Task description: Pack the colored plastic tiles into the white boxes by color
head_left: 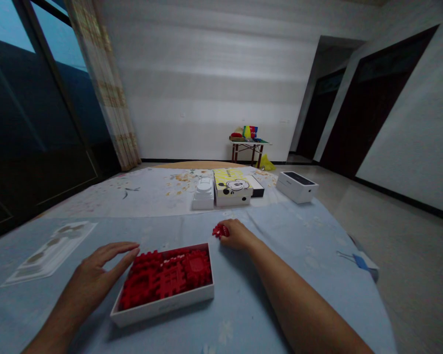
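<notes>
Blue cloth (239, 305) wide right of white box (170, 307), right fingers (230, 226) pinching red piece (218, 231), left fingers (114, 250) parted by box's edge

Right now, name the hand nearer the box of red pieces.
Left hand, at the left edge of the box; right hand, beyond its far right corner, holding a piece.

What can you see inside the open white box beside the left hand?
The white box holds red toothed pieces piled together. Whatever lies beneath the top pieces is covered and cannot be seen.
</notes>
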Motion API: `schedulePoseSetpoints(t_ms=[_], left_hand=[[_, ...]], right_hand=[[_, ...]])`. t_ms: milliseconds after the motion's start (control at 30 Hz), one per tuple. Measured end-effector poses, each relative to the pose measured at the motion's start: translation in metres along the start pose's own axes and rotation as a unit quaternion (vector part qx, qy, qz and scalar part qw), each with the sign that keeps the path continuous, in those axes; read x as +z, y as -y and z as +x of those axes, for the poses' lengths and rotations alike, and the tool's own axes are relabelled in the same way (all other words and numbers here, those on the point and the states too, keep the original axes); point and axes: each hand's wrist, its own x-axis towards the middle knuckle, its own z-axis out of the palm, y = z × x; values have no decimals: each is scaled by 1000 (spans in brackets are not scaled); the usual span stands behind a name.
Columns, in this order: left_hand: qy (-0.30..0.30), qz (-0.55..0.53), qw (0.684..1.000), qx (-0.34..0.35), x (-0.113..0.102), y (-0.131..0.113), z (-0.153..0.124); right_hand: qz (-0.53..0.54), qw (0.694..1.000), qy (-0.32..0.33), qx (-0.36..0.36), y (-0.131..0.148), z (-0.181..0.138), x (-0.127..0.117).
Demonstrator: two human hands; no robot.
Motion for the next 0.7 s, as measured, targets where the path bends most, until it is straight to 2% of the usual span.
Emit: schedulePoseSetpoints(t_ms=[133,367,500,700], left_hand=[[-6,-8,999,-44,-1,6,1],[-9,-12,997,-72,0,11,0],[-9,-14,998,-62,2,11,-2],[-6,-16,999,-41,10,13,-3]], right_hand=[[5,1000,-11,24,-13,-1,-1],[8,999,-24,44,-18,-3,-12],[6,998,-51,27,-12,0,-8],[-14,1000,-22,5,-1,-1,5]])
